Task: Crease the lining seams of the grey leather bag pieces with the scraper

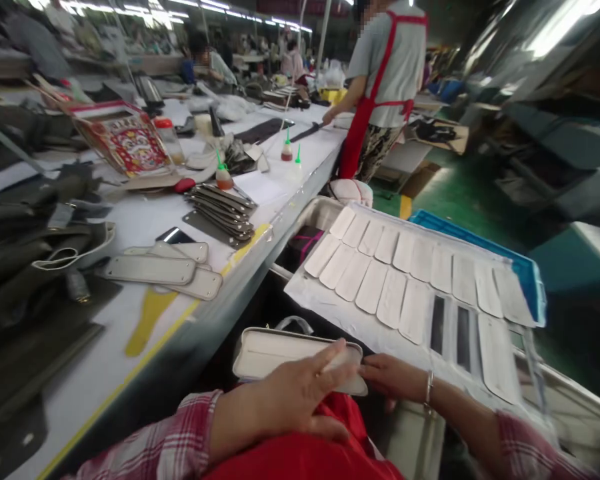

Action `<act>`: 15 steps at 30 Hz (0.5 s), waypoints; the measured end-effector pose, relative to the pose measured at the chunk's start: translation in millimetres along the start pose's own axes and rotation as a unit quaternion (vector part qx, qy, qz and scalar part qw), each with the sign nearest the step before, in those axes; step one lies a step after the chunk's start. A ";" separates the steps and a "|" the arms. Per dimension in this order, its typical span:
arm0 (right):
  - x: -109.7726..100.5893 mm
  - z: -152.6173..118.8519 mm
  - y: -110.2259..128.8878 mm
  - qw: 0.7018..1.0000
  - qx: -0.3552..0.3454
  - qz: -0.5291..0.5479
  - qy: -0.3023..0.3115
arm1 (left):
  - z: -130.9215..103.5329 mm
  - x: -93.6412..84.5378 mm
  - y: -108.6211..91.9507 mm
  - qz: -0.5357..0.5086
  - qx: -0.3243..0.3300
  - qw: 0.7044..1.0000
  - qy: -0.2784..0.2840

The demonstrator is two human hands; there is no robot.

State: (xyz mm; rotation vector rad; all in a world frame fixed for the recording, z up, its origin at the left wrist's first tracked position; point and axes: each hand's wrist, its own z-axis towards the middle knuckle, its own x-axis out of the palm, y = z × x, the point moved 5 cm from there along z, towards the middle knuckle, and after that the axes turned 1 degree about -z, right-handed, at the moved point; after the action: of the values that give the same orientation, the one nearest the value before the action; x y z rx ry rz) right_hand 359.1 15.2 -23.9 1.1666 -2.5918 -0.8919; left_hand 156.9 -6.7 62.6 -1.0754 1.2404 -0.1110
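In my lap, over a red apron (pixel 305 457), lies a bag piece (pixel 270 348) with a cream oblong face and a dark raised rim. A curved strap or handle (pixel 295 325) shows behind it. Across its right half rests my left hand (pixel 300 390), fingers stretched out and spread on the cream face. A pale panel end (pixel 353 381) juts out beneath those fingers. My right hand (pixel 393 377), with a bracelet at the wrist, has its fingers closed at the bag piece's right end. Its fingertips are partly hidden.
On the right, a board (pixel 350 313) bears rows of white oblong panels, with a blue crate (pixel 535 287) behind. The table at left holds grey panels (pixel 150 269), a stack of dark panels (pixel 220 213) and glue bottles (pixel 223 177). A co-worker in a red apron (pixel 375 80) stands beyond.
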 end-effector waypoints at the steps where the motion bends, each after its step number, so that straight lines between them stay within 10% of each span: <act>1: 0.5 -2.2 1.1 1.000 0.003 -0.009 0.006 | -17.6 -14.4 6.5 -0.035 -0.035 0.997 -0.060; 5: 2.1 -12.5 7.9 1.000 0.005 -0.015 0.006 | -100.0 -49.7 75.7 -0.182 -0.295 0.882 -0.318; 9: 2.0 -13.4 11.3 1.000 0.017 -0.004 0.009 | -118.0 -22.2 126.5 -0.382 -0.324 0.837 -0.218; 15: 1.4 -15.7 2.8 0.997 0.058 -0.042 0.011 | -104.3 -14.5 135.1 -0.429 -0.324 0.834 -0.125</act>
State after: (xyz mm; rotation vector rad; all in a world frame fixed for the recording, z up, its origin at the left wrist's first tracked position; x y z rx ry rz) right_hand 362.3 8.4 -9.7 1.3156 -2.6260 -0.7491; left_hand 5.5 12.1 -15.3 -2.1255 0.4585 -0.2317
